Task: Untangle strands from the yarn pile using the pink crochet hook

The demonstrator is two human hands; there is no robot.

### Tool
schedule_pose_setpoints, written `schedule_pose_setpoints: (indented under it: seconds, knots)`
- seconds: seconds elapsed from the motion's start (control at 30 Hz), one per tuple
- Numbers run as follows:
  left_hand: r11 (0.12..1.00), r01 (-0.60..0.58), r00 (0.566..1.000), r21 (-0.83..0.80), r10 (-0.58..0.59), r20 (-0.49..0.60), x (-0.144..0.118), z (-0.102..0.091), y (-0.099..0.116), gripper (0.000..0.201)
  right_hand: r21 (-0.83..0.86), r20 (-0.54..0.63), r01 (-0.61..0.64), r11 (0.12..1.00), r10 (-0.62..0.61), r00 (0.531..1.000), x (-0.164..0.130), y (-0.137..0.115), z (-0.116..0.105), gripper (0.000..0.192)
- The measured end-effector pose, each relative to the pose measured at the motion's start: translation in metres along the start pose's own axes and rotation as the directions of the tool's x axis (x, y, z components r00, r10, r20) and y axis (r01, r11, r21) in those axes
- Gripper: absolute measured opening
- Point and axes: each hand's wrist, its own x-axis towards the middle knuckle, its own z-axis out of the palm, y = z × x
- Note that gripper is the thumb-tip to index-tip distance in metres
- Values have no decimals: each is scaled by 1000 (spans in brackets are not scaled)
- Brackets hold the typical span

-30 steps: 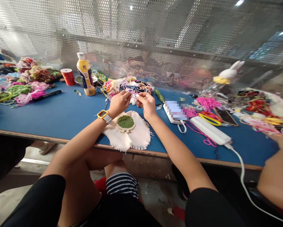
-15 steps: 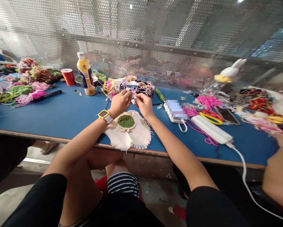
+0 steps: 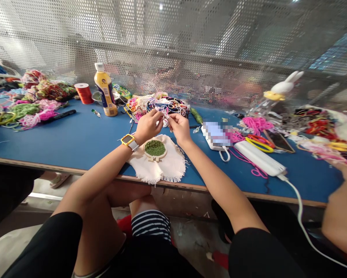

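Note:
My left hand (image 3: 149, 124), with a yellow-cased watch (image 3: 129, 140) at its wrist, is closed with thumb and fingertips pinched together. Opposite it, my right hand (image 3: 179, 127) is pinched too, its fingertips almost meeting the left ones. Something small and pale pinkish lies between them, too small to make out. Both hands are raised in front of a tangled heap of multicoloured yarn (image 3: 167, 106). Nearer to me lies a white fringed cloth (image 3: 173, 166) in a round embroidery hoop (image 3: 155, 159), its centre filled with looped green yarn (image 3: 155, 147). Neither hand touches the hoop.
On the blue table (image 3: 75, 135) stand a yellow drink bottle (image 3: 106, 90) and a red spool (image 3: 84, 94). To the right are a phone (image 3: 216, 134), a white power strip (image 3: 260, 158), scissors (image 3: 259, 144) and a rabbit-topped jar (image 3: 277, 94). Another person's arm (image 3: 344, 208) is at far right.
My right hand's fingers have shifted slightly and curled in. The pink bit that stuck up between the hands shows less now. The hoop and cloth stay put.

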Motion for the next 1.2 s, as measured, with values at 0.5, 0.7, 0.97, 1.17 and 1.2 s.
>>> schedule_pose_setpoints:
  seconds: [0.5, 0.7, 0.97, 1.17, 1.2]
  knots:
    - [996, 48, 998, -75, -51, -34, -1, 2, 0, 18, -199, -2, 185, 962, -190, 982, -4, -1, 0, 18]
    - [983, 69, 996, -168, -78, -43, -2, 2, 1, 31, -230, 22, 209, 951, -209, 978, -8, -2, 1, 15]
    - [993, 24, 999, -116, -27, -25, -2, 4, -1, 24, 35, -30, -42, 999, 43, 999, -1, -2, 1, 30]
    - [997, 35, 999, -74, -32, 40, -2, 2, 2, 22, 94, -103, -83, 992, 92, 990, 7, 0, -4, 29]
    - [997, 38, 999, -66, -35, 39, -2, 2, 2, 22, 116, -134, -94, 989, 109, 985, 8, -1, -6, 27]
